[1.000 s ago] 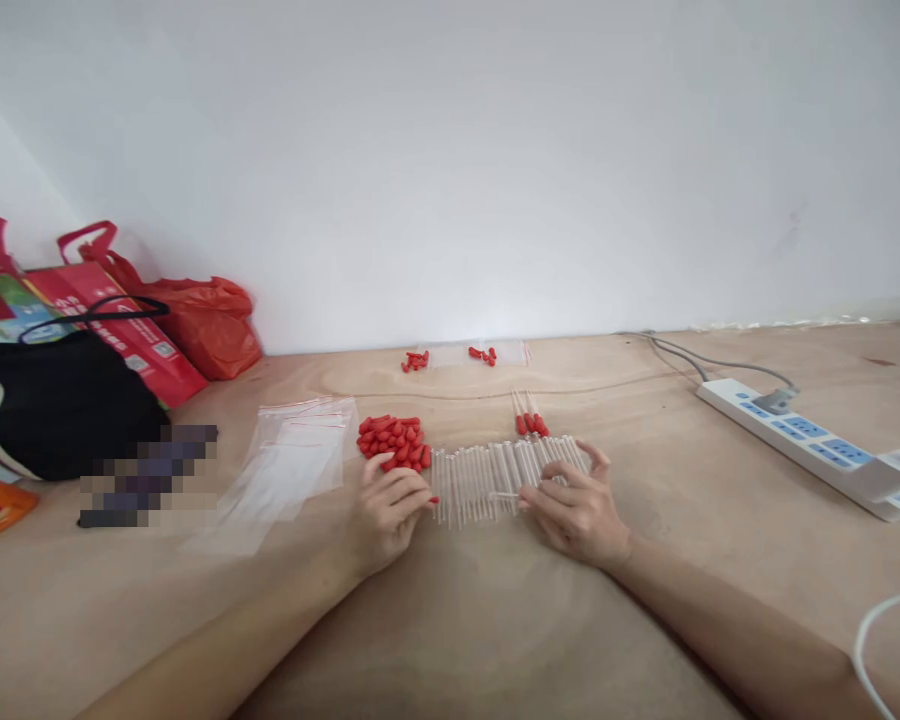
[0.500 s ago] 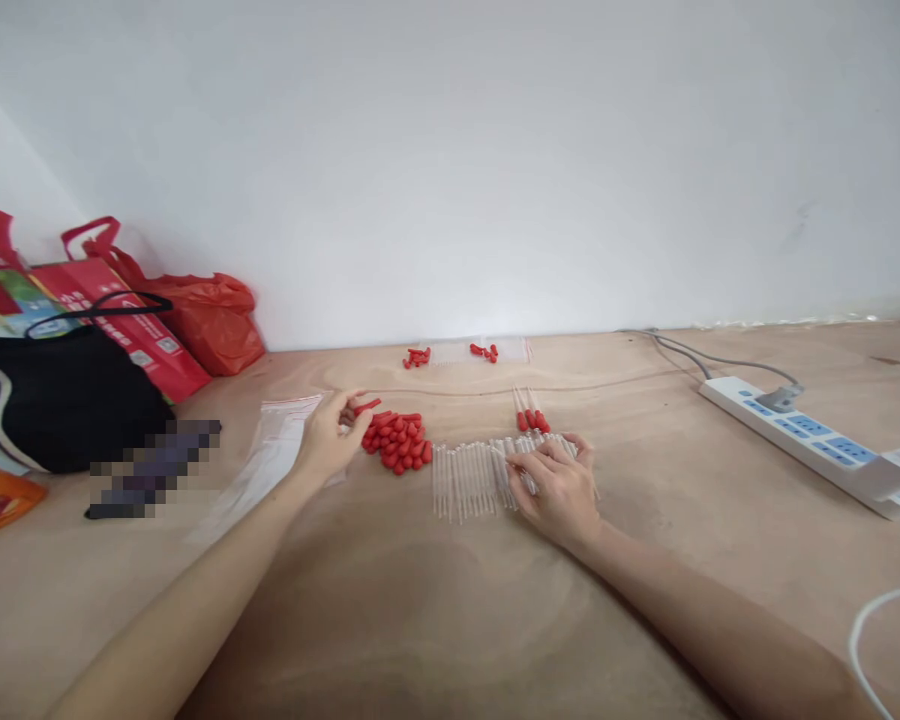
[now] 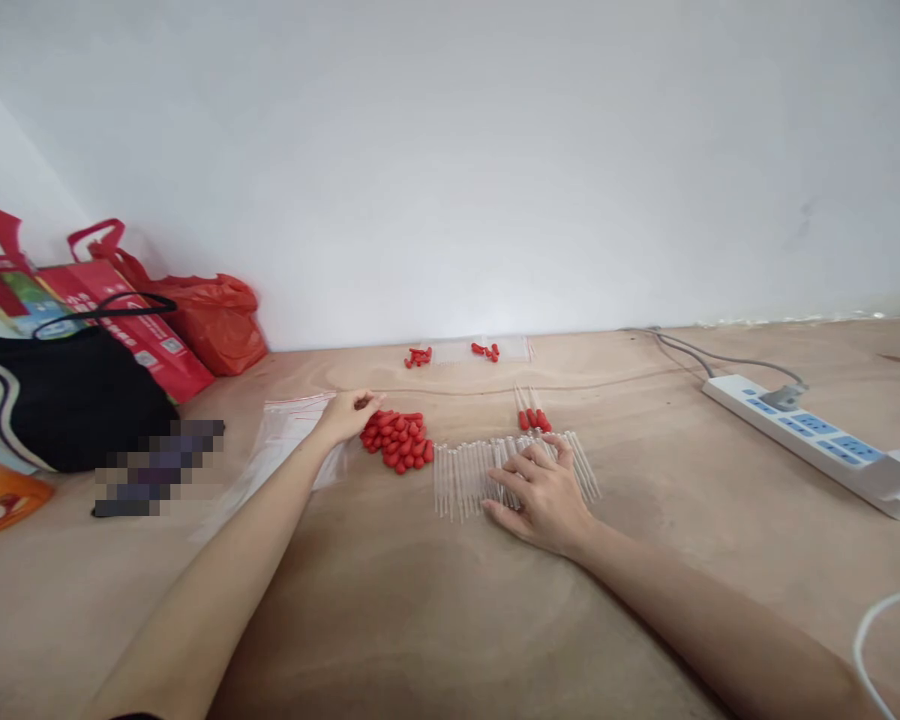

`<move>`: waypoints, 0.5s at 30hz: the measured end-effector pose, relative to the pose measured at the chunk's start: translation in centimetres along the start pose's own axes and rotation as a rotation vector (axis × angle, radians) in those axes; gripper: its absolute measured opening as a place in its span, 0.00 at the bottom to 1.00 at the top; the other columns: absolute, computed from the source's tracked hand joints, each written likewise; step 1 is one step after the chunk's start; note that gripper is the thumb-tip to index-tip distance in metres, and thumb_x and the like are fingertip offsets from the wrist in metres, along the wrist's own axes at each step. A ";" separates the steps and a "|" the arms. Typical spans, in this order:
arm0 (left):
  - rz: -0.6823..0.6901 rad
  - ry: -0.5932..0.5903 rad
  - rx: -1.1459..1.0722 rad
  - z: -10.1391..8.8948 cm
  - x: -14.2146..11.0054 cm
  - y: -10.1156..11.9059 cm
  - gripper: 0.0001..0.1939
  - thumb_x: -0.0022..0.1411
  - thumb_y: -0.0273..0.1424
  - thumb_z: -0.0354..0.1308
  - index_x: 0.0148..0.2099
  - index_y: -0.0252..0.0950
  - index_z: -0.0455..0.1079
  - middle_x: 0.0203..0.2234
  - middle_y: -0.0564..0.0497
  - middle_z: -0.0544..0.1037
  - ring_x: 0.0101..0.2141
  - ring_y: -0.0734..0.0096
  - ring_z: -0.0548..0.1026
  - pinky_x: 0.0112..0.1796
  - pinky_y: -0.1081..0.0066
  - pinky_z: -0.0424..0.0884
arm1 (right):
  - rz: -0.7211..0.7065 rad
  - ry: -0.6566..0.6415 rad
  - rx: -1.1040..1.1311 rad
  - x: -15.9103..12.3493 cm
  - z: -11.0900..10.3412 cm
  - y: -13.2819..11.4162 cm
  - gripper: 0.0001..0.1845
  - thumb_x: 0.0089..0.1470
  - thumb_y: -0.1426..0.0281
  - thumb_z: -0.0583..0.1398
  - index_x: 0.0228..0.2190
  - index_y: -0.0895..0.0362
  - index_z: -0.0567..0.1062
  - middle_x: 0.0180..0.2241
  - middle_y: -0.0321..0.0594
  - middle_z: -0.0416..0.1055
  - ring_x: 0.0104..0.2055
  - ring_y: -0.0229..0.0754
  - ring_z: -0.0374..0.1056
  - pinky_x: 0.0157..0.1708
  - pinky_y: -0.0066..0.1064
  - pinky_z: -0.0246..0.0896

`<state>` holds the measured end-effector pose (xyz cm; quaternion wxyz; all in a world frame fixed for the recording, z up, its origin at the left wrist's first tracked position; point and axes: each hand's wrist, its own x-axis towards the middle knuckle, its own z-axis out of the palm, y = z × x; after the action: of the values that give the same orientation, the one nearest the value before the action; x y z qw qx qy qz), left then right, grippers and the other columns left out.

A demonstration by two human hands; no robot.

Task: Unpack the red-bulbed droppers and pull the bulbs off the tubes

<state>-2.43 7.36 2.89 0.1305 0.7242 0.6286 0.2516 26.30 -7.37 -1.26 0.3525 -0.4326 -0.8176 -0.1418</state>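
Observation:
My left hand [image 3: 352,415] is closed in a pinch at the left edge of a heap of red rubber dropper bulbs [image 3: 399,442]. A red bulb is partly visible between its fingers; the rest is hidden. To the right of the heap lies a row of thin clear glass dropper tubes [image 3: 457,480], side by side with tips toward me. My right hand [image 3: 544,498] rests over the middle of this row, fingers apart and touching the tubes. Just beyond it lie several droppers [image 3: 534,420] fitted with red bulbs, tips pointing away.
Clear plastic zip bags [image 3: 289,435] lie left of the heap. Near the wall is another clear bag [image 3: 450,351] beside small groups of red bulbs [image 3: 418,356]. A power strip [image 3: 817,440] lies right; a black bag [image 3: 75,400] and red bags [image 3: 217,325] stand left.
My left hand has turned and shifted slightly right, with its bulb now mostly hidden. My right hand's fingers have spread and moved a little left and toward me over the tubes.

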 end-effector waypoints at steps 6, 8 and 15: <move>-0.013 0.055 -0.012 0.0 0.2 -0.2 0.26 0.54 0.48 0.40 0.33 0.34 0.71 0.32 0.47 0.77 0.33 0.65 0.73 0.33 0.72 0.66 | 0.019 -0.030 0.012 0.0 -0.1 0.2 0.17 0.45 0.55 0.56 0.31 0.53 0.74 0.27 0.36 0.69 0.32 0.40 0.60 0.49 0.46 0.36; -0.006 0.094 0.000 -0.2 0.2 0.1 0.26 0.55 0.46 0.39 0.34 0.34 0.71 0.32 0.47 0.77 0.34 0.64 0.73 0.35 0.70 0.66 | 0.027 -0.037 0.014 0.0 -0.1 0.3 0.17 0.45 0.54 0.56 0.32 0.53 0.74 0.27 0.37 0.69 0.33 0.40 0.60 0.49 0.47 0.36; 0.156 0.227 0.045 0.8 -1.4 4.4 0.17 0.55 0.40 0.45 0.34 0.34 0.70 0.35 0.46 0.73 0.41 0.62 0.68 0.45 0.66 0.61 | 0.067 0.019 -0.003 0.1 -0.6 0.4 0.17 0.46 0.54 0.56 0.30 0.53 0.74 0.26 0.37 0.68 0.32 0.39 0.59 0.47 0.44 0.38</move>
<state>1.56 5.30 4.20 0.0224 0.7406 0.5866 0.3270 26.90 -7.39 -0.76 0.3641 -0.4588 -0.7991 -0.1354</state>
